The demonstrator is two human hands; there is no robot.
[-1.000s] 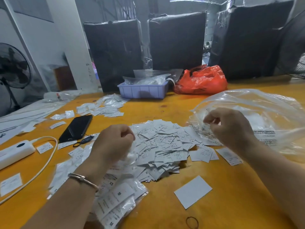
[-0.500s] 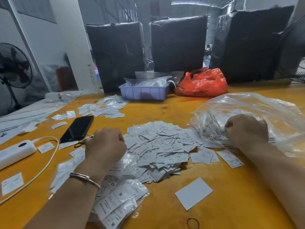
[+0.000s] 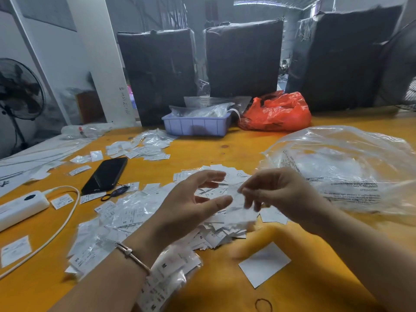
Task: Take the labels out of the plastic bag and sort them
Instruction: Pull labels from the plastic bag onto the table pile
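Observation:
A heap of small white labels (image 3: 216, 230) lies on the yellow table (image 3: 225, 149) in front of me. A large clear plastic bag (image 3: 351, 167) rests to the right of the heap. My left hand (image 3: 189, 206) hovers over the heap with fingers spread and nothing in it. My right hand (image 3: 281, 194) is just right of it, out of the bag, fingertips pinched on a blurred white label. Small clear packets of labels marked S and M (image 3: 126, 219) lie under my left forearm.
A black phone (image 3: 105, 174), a white power strip (image 3: 20, 208) with its cable, a second label pile (image 3: 139, 147), a lilac tray (image 3: 195, 124) and a red bag (image 3: 274, 113) lie further back. A white card (image 3: 264, 264) and a rubber band (image 3: 263, 305) lie near me.
My right hand has come out of the plastic bag and moved left over the heap. My left hand has lifted off the labels and opened its fingers.

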